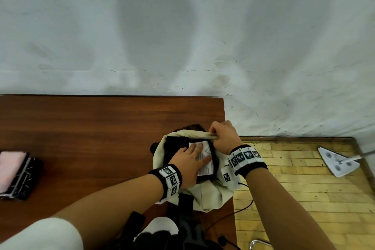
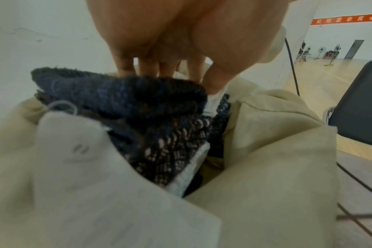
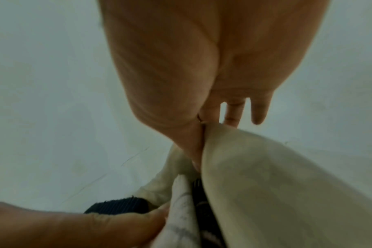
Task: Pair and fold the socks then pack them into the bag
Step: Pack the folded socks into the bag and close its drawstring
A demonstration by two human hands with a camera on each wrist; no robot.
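We see the left hand [image 1: 187, 165] pressing flat on socks [image 1: 205, 160] inside the bag [image 1: 213, 195] — right hand [image 1: 224, 138] pinching its rim; only the head view shows the stack [image 1: 18, 174] at left.

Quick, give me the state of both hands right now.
Left hand: open, fingers straight, pressing the white folded sock down into the bag.
Right hand: closed, pinching the bag's rim to hold its mouth open.

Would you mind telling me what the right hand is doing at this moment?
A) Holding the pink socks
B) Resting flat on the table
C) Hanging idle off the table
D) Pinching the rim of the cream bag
D: the right hand pinches the far rim of the cream bag, keeping it open while the left hand presses flat on the white sock inside.
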